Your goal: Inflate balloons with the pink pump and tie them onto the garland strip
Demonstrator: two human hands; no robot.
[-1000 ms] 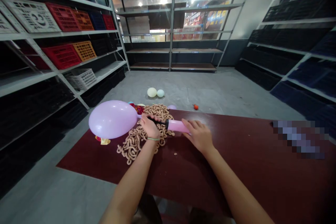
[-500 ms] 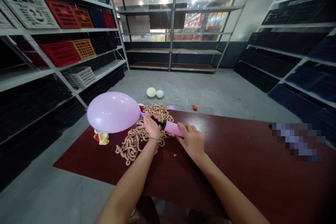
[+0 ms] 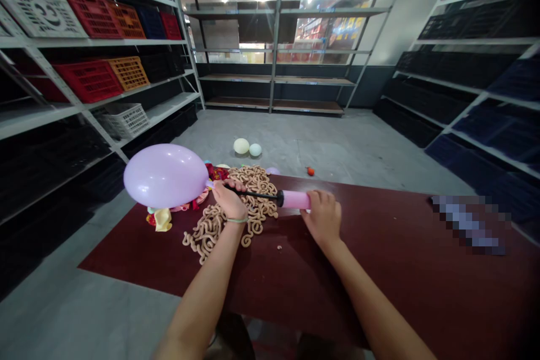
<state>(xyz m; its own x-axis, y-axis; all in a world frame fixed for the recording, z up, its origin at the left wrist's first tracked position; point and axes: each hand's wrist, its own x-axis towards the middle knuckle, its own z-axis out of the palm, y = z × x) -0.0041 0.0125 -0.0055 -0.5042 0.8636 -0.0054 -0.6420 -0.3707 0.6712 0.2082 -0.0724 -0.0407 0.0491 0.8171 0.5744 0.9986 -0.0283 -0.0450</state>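
Observation:
A pink and black balloon pump (image 3: 295, 199) is stretched between my two hands above the table, its thin black rod exposed. My left hand (image 3: 230, 202) is closed around the pump's black end, where the neck of an inflated purple balloon (image 3: 166, 175) meets it. The balloon sticks out to the left. My right hand (image 3: 324, 215) is wrapped around the far end of the pink barrel. Beneath the pump and my left hand lies a pile of tan, curly, worm-like pieces (image 3: 211, 228). Limp balloons, among them a yellow one (image 3: 162, 220), lie left of the pile.
The dark red table (image 3: 337, 275) spans the front. A pixelated object (image 3: 470, 226) lies at its right. Pale yellow (image 3: 241, 146) and pale blue (image 3: 255, 149) balloons and a small red one (image 3: 311, 171) rest on the floor. Shelves with crates (image 3: 90, 80) stand along the left.
My hands have moved apart, the left one leftward and the right one rightward. The pump's black rod now shows between them. The purple balloon has shifted left with my left hand.

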